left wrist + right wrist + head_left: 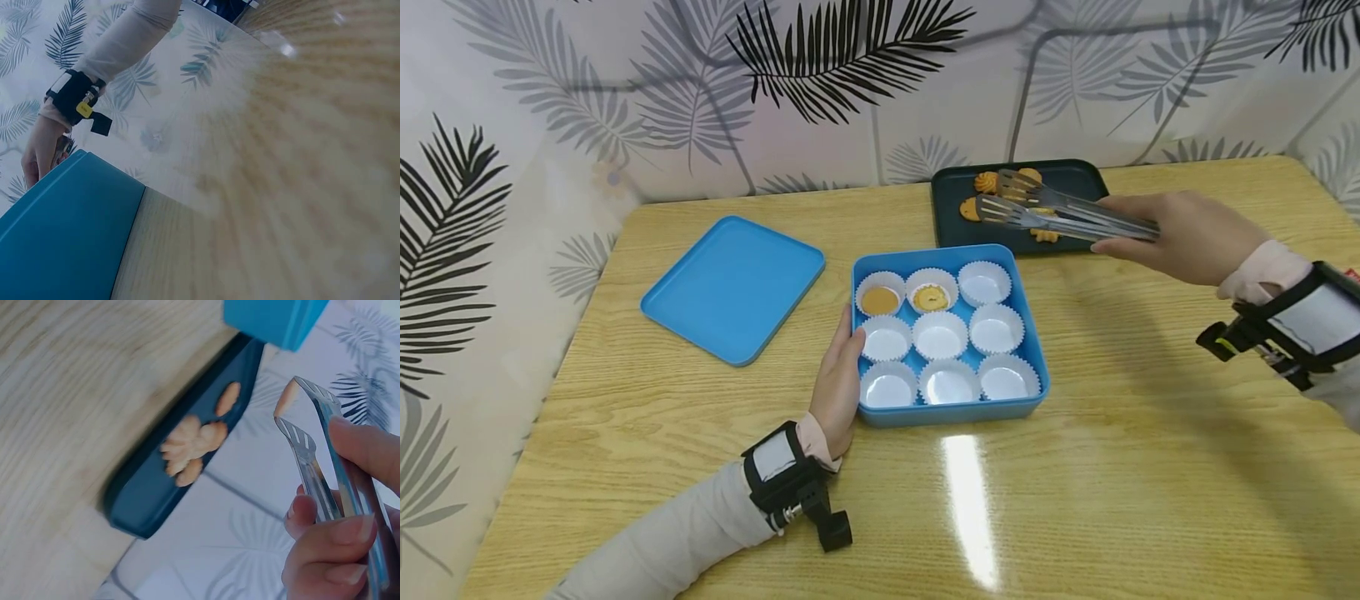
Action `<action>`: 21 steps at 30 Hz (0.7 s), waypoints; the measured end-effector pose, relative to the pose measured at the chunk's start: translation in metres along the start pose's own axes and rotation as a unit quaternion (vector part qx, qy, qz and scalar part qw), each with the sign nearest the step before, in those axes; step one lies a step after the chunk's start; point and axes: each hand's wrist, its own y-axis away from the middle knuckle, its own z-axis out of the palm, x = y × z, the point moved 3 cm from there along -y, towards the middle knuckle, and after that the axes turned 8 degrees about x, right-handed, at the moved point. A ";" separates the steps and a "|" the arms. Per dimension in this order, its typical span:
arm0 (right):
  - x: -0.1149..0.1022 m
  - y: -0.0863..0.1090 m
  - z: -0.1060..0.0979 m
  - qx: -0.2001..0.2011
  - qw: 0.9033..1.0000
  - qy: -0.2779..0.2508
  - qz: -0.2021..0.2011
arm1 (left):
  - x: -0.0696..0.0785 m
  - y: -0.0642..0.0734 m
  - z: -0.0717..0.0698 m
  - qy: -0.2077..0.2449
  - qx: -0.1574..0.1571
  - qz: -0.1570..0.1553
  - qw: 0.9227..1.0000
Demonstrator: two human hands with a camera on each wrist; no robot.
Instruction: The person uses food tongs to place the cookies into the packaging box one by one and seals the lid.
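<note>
My right hand (1195, 233) grips metal tongs (1075, 218), and a golden cookie (286, 400) sits between their slotted tips. The tongs hover over a dark tray (943, 221) bearing several cookies (187, 447). A blue box (955, 412) holds rows of white paper cups (940, 335). In its back row, the left cup has a smooth tan cookie (880, 301) and the middle one a ridged cookie (931, 297). My left hand (837, 387) holds the box's left wall, thumb at the rim and fingers along the outside; the left wrist view hides these fingers.
A blue lid (733, 287) lies on the wooden table (700, 433), left of the box. The leaf-patterned wall covering (850, 142) rises behind the table's back edge, close to the dark tray.
</note>
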 end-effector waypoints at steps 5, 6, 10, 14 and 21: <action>-0.015 0.013 -0.003 0.009 1.000 0.008 -0.025 | 0.000 0.000 0.000 -0.002 -0.001 0.003 1.000; -0.018 0.016 -0.003 0.008 0.999 0.010 -0.031 | 0.000 0.000 0.000 -0.002 -0.001 0.003 1.000; -0.026 0.023 -0.004 0.010 0.998 0.019 -0.054 | 0.000 0.000 -0.001 -0.003 -0.002 0.005 1.000; -0.033 0.026 -0.006 0.006 0.997 0.039 -0.067 | 0.000 0.000 -0.001 -0.003 -0.003 0.003 1.000; -0.042 0.029 -0.008 -0.016 0.995 0.068 -0.066 | 0.001 -0.001 -0.001 -0.004 0.000 -0.003 1.000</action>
